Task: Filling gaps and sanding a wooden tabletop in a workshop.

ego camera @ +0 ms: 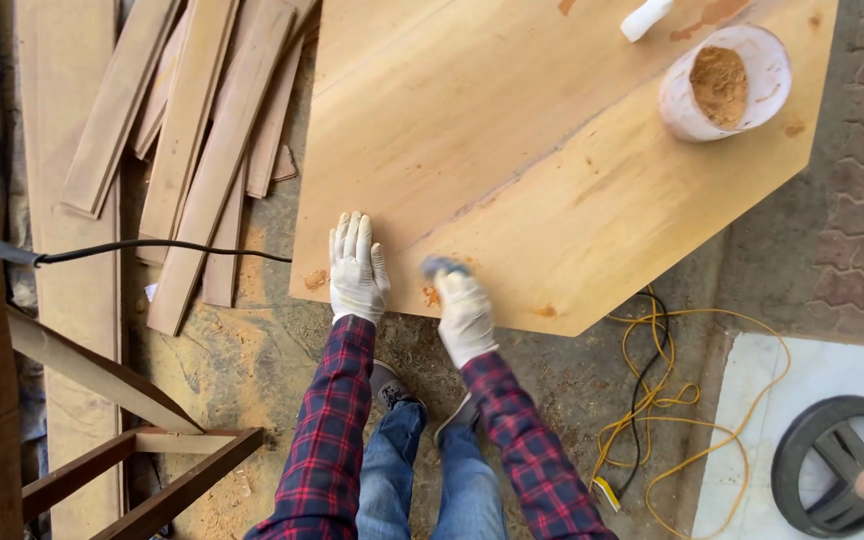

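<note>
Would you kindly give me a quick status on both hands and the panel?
Left hand gloved, flat on wooden panel. Right hand gripping a small grey-blue tool at the panel's near edge. White sawdust tub at far side, clear of both hands.

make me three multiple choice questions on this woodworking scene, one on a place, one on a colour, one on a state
1. Where does the white tub of brown filler stand?
A. on the far part of the wooden panel
B. on the ground by the cable
C. on the stacked planks

2. What colour is the loose coil of cable on the ground?
A. yellow
B. blue
C. white

3. How is the left hand placed?
A. flat, fingers spread, on the panel's near edge
B. clenched around a hammer
C. raised clear of the panel

Answers: 1 A, the tub sits on the panel's far right part. 2 A, the coil beside the panel is yellow. 3 A, the gloved palm lies open on the wood, while the right hand presses a small blurred tool.
</note>
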